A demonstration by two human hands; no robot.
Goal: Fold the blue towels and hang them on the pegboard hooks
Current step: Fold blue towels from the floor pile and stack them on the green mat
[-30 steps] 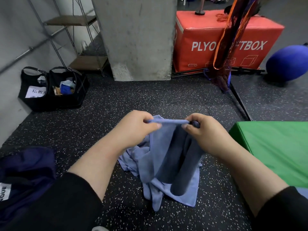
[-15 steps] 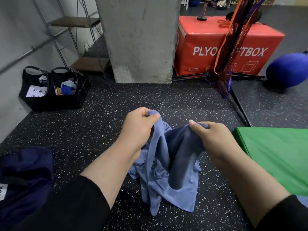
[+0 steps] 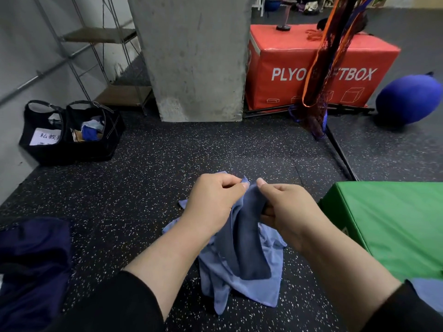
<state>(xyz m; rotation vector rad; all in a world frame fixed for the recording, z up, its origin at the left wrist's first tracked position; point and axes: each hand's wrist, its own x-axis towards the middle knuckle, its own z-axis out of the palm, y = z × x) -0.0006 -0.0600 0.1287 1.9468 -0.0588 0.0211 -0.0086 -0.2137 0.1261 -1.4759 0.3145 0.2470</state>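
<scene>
Head view puts your left hand (image 3: 212,200) and your right hand (image 3: 285,207) close together low in the middle, each with fingers curled and thumb pinching the top edge of a blue towel (image 3: 242,238). Your thumbs nearly meet above the cloth. The towel hangs bunched between your hands, a darker fold down its middle, and its lower part lies crumpled on the floor (image 3: 153,178), where more blue cloth spreads out beneath it; you cannot tell whether that is one towel or several.

That floor is black rubber flecked with white, laid in tiles whose seams show faintly. Just to your right sits a green padded block (image 3: 393,226), with a patch of pale blue cloth (image 3: 429,295) at its near corner. At your left edge lies a dark navy bag (image 3: 31,267).

Farther out, a bare concrete pillar (image 3: 194,58) rises straight ahead. Left of it, a wire shelf unit (image 3: 105,65) with wooden boards stands against the grey wall, and two black tote bags (image 3: 72,130) holding cloths and a paper label sit on the floor by that wall. Right of the pillar stands a red plyo box (image 3: 282,68) with white lettering, an orange and dark mesh net (image 3: 323,68) hanging in front of it. A blue ball (image 3: 410,99) rests near the right edge.
</scene>
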